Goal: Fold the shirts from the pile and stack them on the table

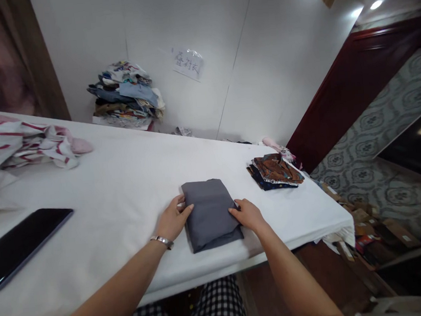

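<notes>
A folded grey garment (210, 212) lies on the white table (124, 185) near its front edge. My left hand (172, 220) rests against the garment's left edge, thumb on the cloth and fingers curled at its side. My right hand (248, 214) presses on the right edge, fingers bent over the fold. Each hand grips an edge of the grey garment. A silver bracelet (161, 240) sits on my left wrist.
A folded brown patterned garment (276, 171) lies to the right. A dark phone (19, 245) lies at the left. Red-striped white cloth (25, 142) is heaped far left. A stack of clothes (126, 94) stands against the wall. Boxes (371, 227) clutter the floor beyond the table's right end.
</notes>
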Available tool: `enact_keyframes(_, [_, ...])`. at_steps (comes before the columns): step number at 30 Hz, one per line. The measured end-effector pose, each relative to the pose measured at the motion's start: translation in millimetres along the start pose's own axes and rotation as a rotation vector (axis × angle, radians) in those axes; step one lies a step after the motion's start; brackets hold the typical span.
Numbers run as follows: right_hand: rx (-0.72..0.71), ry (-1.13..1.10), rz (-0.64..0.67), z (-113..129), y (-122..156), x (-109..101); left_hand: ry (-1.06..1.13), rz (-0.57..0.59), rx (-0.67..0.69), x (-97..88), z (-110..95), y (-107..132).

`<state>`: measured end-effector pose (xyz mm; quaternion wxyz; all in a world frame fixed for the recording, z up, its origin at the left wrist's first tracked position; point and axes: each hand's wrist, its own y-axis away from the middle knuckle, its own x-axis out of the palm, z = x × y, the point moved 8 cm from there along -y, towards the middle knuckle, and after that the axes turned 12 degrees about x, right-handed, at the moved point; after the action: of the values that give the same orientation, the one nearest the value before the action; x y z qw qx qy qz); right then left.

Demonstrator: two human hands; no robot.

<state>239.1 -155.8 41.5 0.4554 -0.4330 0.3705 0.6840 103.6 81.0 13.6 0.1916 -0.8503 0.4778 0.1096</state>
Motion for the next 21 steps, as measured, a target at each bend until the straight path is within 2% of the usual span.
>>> enact_keyframes(4, [0.048,-0.098,-0.025,-0.6,-8.1,-0.8,0.020,0.030,0.005,3.0,-3.0,1.7])
enact_keyframes(9, [-0.008,-0.393,0.129,11.1,-7.1,15.0,0.085,0.039,-0.017,7.0,-4.4,2.0])
enact_keyframes(11, [0.078,-0.575,0.251,8.3,-5.2,21.7,0.096,0.036,-0.027,7.7,-3.5,1.9])
enact_keyframes(15, [0.408,-0.961,0.585,0.5,5.7,39.0,0.151,0.030,-0.015,7.4,-3.7,0.8])
enact_keyframes(18, [0.513,-1.111,0.659,1.9,10.9,39.1,0.175,0.017,-0.017,4.2,-2.4,-1.0])
enact_keyframes(21, [0.502,-1.137,0.671,5.7,11.7,36.9,0.166,0.011,-0.039,1.9,4.2,-4.9])
